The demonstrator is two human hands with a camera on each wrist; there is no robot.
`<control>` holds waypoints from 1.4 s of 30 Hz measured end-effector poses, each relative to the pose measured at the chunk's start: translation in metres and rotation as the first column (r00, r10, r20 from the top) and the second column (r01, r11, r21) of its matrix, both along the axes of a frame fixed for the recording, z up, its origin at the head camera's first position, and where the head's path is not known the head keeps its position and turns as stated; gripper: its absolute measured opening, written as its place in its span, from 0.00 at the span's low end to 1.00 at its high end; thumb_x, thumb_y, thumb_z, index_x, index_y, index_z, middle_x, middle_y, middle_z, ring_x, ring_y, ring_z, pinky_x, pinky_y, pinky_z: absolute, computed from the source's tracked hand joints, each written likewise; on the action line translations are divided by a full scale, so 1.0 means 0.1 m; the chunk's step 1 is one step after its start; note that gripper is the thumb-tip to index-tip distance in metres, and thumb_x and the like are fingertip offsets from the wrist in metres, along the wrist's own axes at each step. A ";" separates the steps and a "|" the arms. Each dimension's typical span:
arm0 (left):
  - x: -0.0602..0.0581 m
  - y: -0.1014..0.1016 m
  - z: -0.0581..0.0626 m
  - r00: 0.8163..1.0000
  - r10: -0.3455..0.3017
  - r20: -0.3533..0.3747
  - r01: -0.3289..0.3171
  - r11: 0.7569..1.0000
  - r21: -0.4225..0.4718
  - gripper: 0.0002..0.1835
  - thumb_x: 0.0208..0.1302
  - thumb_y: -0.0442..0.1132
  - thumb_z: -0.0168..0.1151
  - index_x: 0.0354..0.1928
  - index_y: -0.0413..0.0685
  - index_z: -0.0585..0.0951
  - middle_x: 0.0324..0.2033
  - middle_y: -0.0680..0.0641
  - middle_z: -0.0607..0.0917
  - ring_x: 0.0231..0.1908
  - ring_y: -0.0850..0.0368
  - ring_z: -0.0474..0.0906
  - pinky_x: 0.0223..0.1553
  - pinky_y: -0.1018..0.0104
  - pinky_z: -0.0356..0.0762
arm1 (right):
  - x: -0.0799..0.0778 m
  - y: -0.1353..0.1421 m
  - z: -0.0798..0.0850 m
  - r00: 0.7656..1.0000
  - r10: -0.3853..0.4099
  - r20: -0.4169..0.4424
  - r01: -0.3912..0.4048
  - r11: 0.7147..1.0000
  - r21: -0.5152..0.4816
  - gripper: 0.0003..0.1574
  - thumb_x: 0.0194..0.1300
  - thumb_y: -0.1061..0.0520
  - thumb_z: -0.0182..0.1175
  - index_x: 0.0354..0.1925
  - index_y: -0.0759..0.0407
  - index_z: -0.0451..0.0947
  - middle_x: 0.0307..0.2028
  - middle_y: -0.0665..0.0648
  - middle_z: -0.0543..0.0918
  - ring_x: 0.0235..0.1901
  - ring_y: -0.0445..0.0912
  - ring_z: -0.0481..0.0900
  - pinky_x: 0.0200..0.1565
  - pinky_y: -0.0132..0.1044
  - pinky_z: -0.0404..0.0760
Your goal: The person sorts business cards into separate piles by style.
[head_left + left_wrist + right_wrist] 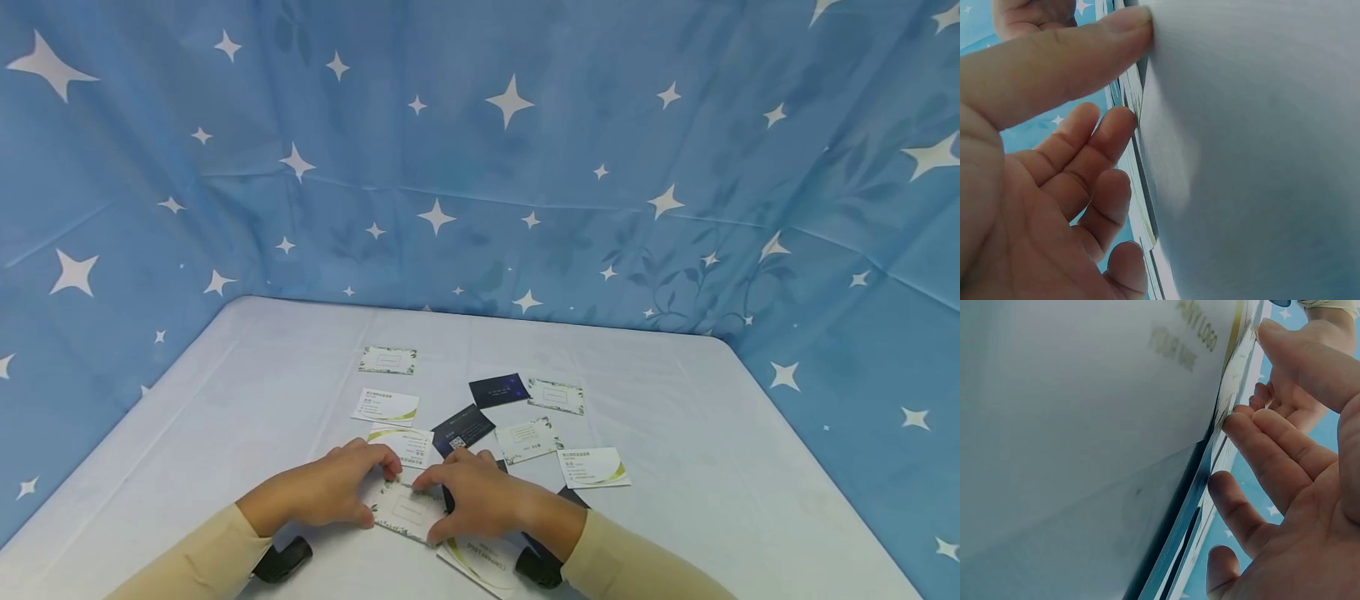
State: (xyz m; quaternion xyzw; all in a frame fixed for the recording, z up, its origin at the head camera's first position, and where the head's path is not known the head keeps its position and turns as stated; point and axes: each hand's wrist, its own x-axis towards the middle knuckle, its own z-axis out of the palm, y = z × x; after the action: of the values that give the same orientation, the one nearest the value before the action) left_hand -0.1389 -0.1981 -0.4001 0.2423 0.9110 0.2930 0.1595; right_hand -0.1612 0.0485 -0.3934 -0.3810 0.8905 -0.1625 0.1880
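Hands apart, left hand (333, 487) and right hand (480, 497) each pinching one end of a leaf-bordered card (408, 512), toward the table's (225, 417) six o'clock. Logo card (483, 568) beside it, four o'clock.

Leaf-bordered white card (408, 510), dark card (498, 391), white-starred blue curtain (450, 133), white tablecloth (247, 417)

Here's the L sleeve (198, 557), plain beige, full-length, & the R sleeve (637, 560) matches! Blk rounded unit (282, 560) strapped in at the L wrist, 2nd blk unit (537, 568) at the R, w/ L hand (326, 487) and R hand (483, 496) bare.
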 end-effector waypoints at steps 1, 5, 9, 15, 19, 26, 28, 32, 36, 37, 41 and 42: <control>0.00 0.00 0.00 1.000 0.000 0.006 0.000 1.000 0.006 0.29 0.45 0.35 0.80 0.49 0.57 0.76 0.46 0.60 0.74 0.47 0.54 0.67 0.51 0.49 0.67 | 0.00 0.00 0.00 1.000 0.001 0.005 -0.001 1.000 -0.003 0.34 0.54 0.39 0.75 0.60 0.37 0.79 0.50 0.31 0.77 0.56 0.39 0.68 0.54 0.44 0.63; 0.02 -0.01 0.01 1.000 0.012 0.024 -0.013 1.000 0.016 0.30 0.43 0.34 0.80 0.49 0.57 0.76 0.45 0.59 0.73 0.47 0.54 0.67 0.51 0.52 0.68 | 0.01 -0.01 0.00 1.000 -0.019 0.018 0.020 1.000 -0.015 0.35 0.54 0.39 0.75 0.60 0.36 0.79 0.50 0.33 0.77 0.56 0.40 0.68 0.55 0.46 0.64; 0.03 -0.02 0.04 0.999 0.034 0.040 -0.035 0.999 0.028 0.30 0.43 0.33 0.79 0.49 0.56 0.76 0.46 0.57 0.73 0.49 0.53 0.68 0.53 0.52 0.68 | 0.01 -0.01 0.00 0.999 -0.044 0.005 0.044 0.999 -0.021 0.37 0.53 0.38 0.75 0.60 0.38 0.78 0.52 0.37 0.78 0.56 0.42 0.68 0.56 0.49 0.63; 0.02 -0.08 0.09 0.996 0.064 0.067 -0.069 0.995 0.073 0.29 0.44 0.33 0.79 0.49 0.54 0.75 0.47 0.52 0.73 0.53 0.48 0.69 0.56 0.46 0.67 | 0.02 0.00 0.02 0.998 -0.051 -0.020 0.051 0.999 -0.020 0.41 0.51 0.35 0.75 0.62 0.41 0.78 0.50 0.40 0.78 0.50 0.40 0.69 0.50 0.41 0.65; -0.01 -0.12 0.12 0.997 0.060 0.045 -0.065 0.993 0.102 0.30 0.46 0.35 0.80 0.50 0.52 0.75 0.46 0.53 0.73 0.51 0.49 0.68 0.53 0.51 0.69 | 0.02 -0.01 0.02 0.998 -0.051 -0.047 0.050 0.998 -0.025 0.43 0.50 0.34 0.76 0.62 0.42 0.77 0.48 0.38 0.79 0.49 0.39 0.69 0.48 0.41 0.65; -0.05 -0.17 0.18 0.998 0.057 0.027 -0.060 0.989 0.134 0.29 0.50 0.37 0.79 0.52 0.50 0.74 0.47 0.54 0.73 0.50 0.48 0.66 0.50 0.54 0.68 | 0.01 -0.02 0.01 0.993 -0.059 -0.101 0.056 0.998 -0.029 0.41 0.52 0.35 0.75 0.62 0.45 0.78 0.51 0.39 0.80 0.51 0.40 0.70 0.51 0.44 0.63; -0.06 -0.19 0.19 0.998 0.061 0.021 -0.063 0.988 0.142 0.28 0.50 0.37 0.78 0.52 0.49 0.73 0.47 0.54 0.73 0.50 0.47 0.65 0.50 0.53 0.68 | 0.00 -0.02 0.01 0.991 -0.069 -0.112 0.066 0.997 -0.035 0.40 0.53 0.35 0.74 0.61 0.45 0.78 0.51 0.40 0.81 0.50 0.41 0.71 0.50 0.44 0.63; -0.08 -0.22 0.21 0.996 0.085 0.014 -0.086 0.984 0.155 0.29 0.50 0.35 0.77 0.52 0.47 0.73 0.47 0.54 0.73 0.50 0.46 0.65 0.50 0.53 0.68 | -0.02 -0.03 0.02 0.986 -0.111 -0.121 0.102 0.992 -0.073 0.38 0.55 0.36 0.73 0.61 0.46 0.78 0.53 0.42 0.81 0.49 0.40 0.71 0.50 0.43 0.62; -0.11 -0.24 0.20 0.991 0.135 -0.004 -0.132 0.977 0.166 0.27 0.52 0.34 0.76 0.52 0.49 0.73 0.48 0.51 0.73 0.52 0.45 0.65 0.51 0.50 0.68 | -0.07 -0.05 0.05 0.981 -0.157 -0.117 0.140 0.980 -0.138 0.36 0.59 0.39 0.71 0.63 0.47 0.77 0.54 0.43 0.80 0.50 0.42 0.71 0.53 0.47 0.64; -0.12 -0.24 0.20 0.989 0.148 -0.015 -0.143 0.975 0.168 0.27 0.53 0.34 0.75 0.53 0.49 0.73 0.50 0.49 0.73 0.53 0.44 0.65 0.51 0.49 0.68 | -0.09 -0.05 0.05 0.979 -0.166 -0.116 0.147 0.977 -0.153 0.36 0.60 0.39 0.71 0.63 0.48 0.77 0.54 0.44 0.80 0.51 0.42 0.71 0.55 0.48 0.64; -0.17 -0.24 0.17 0.979 0.197 -0.059 -0.184 0.967 0.176 0.28 0.57 0.36 0.74 0.59 0.47 0.73 0.56 0.41 0.72 0.59 0.40 0.66 0.55 0.42 0.67 | -0.19 -0.05 0.05 0.976 -0.191 -0.101 0.167 0.964 -0.206 0.35 0.63 0.42 0.69 0.65 0.50 0.75 0.54 0.47 0.79 0.52 0.45 0.72 0.56 0.51 0.67; -0.18 -0.25 0.17 0.975 0.210 -0.066 -0.196 0.965 0.177 0.29 0.57 0.36 0.73 0.60 0.46 0.73 0.57 0.40 0.72 0.60 0.39 0.66 0.55 0.41 0.67 | -0.21 -0.05 0.05 0.976 -0.199 -0.091 0.176 0.961 -0.215 0.35 0.64 0.42 0.69 0.65 0.50 0.75 0.54 0.48 0.79 0.52 0.46 0.72 0.55 0.51 0.67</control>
State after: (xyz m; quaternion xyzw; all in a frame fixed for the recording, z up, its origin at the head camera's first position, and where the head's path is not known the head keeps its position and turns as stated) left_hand -0.1569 -0.2227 -0.3832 0.1723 0.9088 0.3737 0.0692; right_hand -0.1822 0.0433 -0.3884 -0.3209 0.9102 -0.2492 0.0810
